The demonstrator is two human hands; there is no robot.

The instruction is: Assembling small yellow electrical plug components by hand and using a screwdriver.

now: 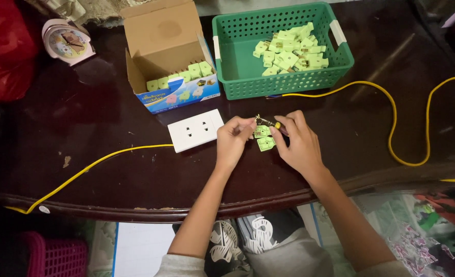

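My left hand point(232, 139) pinches a small pale-green plastic plug part point(261, 131) by its edge, fingers closed tight on it so it sits flat-side up just above the table point(340, 128). My right hand point(297, 143) grips a small screwdriver point(268, 122), yellow band on the handle, metal tip angled down-left into the part; fingers clamped round the handle near the tip for control, I'd guess. A 2nd green piece point(266, 143) lies on the table right under my hands, touching or nearly touching the held one; can't tell which.

Both hands work close to my edge of the table, w/ supplies in reach beyond. The green plastic basket point(222, 61), perforated walls, white clip handles, holds a loose heap of the same green plugs point(291, 51), angular & matte, some w/ brass bits showing. Left of it an open cardboard box point(161, 36), flaps up, has more plugs point(181, 78) lined in a neat row, upright. A white socket plate point(195, 130), glossy, rectangular, 2 outlets, lies flat just left of my left hand. Yellow cable point(391, 118) loops over the dark polished wood, thin & stiff-looking, from the basket's front & off to the right; another run point(94, 164) goes from the plate toward the left edge. Pink round clock point(67, 41) far left.
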